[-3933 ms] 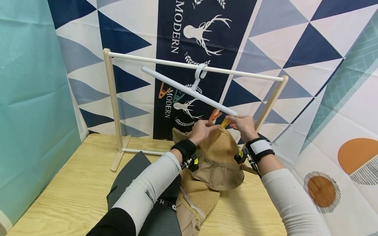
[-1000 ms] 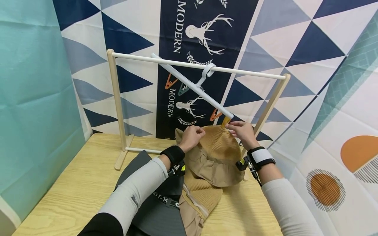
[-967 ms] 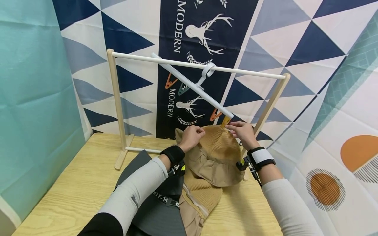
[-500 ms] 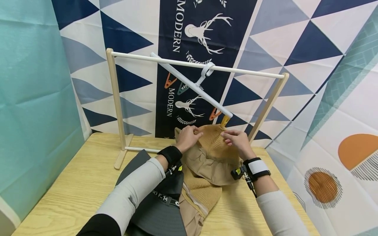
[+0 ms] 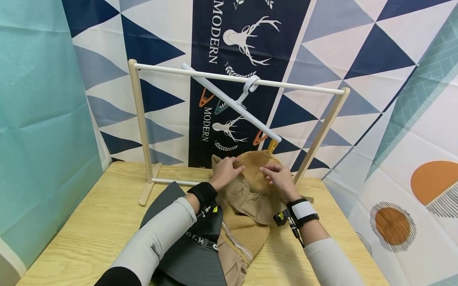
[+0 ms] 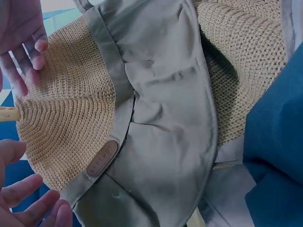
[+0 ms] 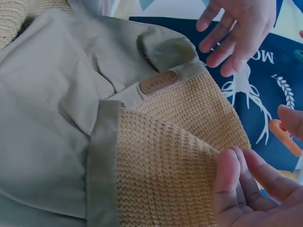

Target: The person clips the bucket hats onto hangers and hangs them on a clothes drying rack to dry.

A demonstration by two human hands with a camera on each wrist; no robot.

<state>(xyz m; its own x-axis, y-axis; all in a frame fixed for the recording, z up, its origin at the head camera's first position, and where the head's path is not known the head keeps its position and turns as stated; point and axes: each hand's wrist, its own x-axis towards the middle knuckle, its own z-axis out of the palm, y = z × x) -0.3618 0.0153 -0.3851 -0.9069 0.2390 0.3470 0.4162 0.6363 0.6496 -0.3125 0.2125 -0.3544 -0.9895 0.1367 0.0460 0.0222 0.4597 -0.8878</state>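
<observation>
- Location: the tan sun hat (image 5: 250,187) hangs by its crown tip from the yellow clip (image 5: 272,147), at the low end of the tilted hanger (image 5: 232,103).
- Handling (judged): light, soft and pliable; ribbed crown likely stretchy and not slippery, brim floppy. The hanger's slope suggests that the hat's weight tips it.
- Hold point (judged): pinch the crown just below the clip, or support both crown sides; avoid tugging the brim.
- Hands: left hand (image 5: 226,173) and right hand (image 5: 279,178) flank the crown, fingers loosely bent and spaced, pinching nothing. Contact with the crown: cannot tell.
- Surroundings: a second tan hat (image 5: 250,230) lies below the brim on the bench (image 5: 89,222); a dark grey hat (image 5: 193,254) lies beside it.
- Obstructions: rack (image 5: 304,87) posts at either side; orange clips (image 5: 203,102) and a dark green clip (image 5: 219,107) near the hanger could snag fabric.
</observation>
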